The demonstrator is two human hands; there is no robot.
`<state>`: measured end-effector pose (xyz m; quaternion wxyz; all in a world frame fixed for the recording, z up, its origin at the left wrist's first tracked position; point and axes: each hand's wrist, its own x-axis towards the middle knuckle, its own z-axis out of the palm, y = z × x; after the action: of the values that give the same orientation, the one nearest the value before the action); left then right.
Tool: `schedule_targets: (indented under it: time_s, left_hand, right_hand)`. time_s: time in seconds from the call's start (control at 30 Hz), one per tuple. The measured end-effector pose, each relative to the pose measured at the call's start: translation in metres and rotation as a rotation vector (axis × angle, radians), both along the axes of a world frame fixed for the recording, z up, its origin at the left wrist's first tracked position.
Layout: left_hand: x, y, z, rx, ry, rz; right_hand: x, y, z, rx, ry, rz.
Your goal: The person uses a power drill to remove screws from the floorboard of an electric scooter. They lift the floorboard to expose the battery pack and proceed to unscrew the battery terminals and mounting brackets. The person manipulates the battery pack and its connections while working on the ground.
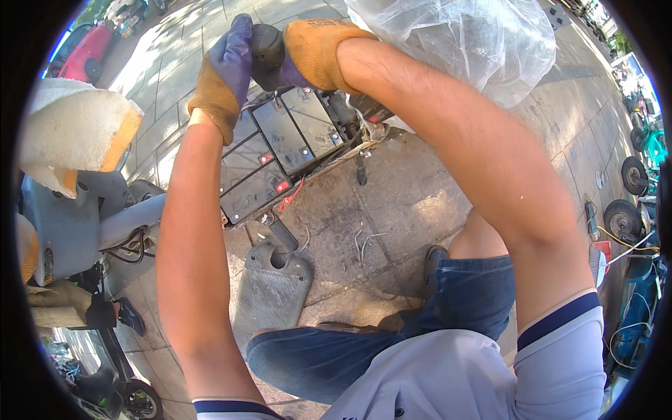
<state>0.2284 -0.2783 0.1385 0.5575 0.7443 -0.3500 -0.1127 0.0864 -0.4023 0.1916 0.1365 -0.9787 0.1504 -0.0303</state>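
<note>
At the top centre, my left hand (220, 73) in a purple and orange glove grips a black plastic piece (267, 54) from its left side. My right hand (315, 56), in an orange and purple glove, holds the same piece from the right, its fingertips partly hidden. Just below them lies a row of dark batteries (287, 136) with red and blue terminals in an open frame, with wires at its right end. A red wire (292, 196) hangs from its near side. A grey footboard panel (273, 294) lies on the pavement nearer to me, beside short loose wires (364, 241).
A grey scooter body (70, 224) with a pale padded piece (77, 126) stands at left. Crumpled clear plastic sheet (455, 35) lies at upper right. Wheels (623, 220) and teal scooters (652, 150) line the right edge; a pink vehicle (84, 52) is at upper left.
</note>
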Motion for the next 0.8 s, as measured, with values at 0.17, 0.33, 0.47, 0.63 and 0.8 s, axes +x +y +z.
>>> schedule_targets:
  time_s: [0.17,0.33,0.47,0.63,0.8]
  left_hand:
    - [0.023,0.010,-0.002,-0.043,-0.574,-0.283]
    - [0.051,0.011,-0.018,-0.046,-0.727,-0.287]
    - [0.072,0.006,-0.034,0.057,-1.027,-0.050]
    - [0.068,0.003,-0.042,-0.074,-0.579,-0.096]
    - [0.042,0.003,-0.051,-0.310,-0.303,-0.030]
  right_hand:
    - [-0.007,0.021,0.003,0.053,-0.134,-0.045]
    - [-0.003,0.015,-0.004,-0.172,-0.026,-0.017]
    - [-0.001,0.027,-0.002,-0.247,0.062,-0.049]
    - [-0.011,0.047,-0.003,-0.239,0.104,-0.103]
    - [-0.006,0.015,-0.018,-0.264,-0.106,0.025]
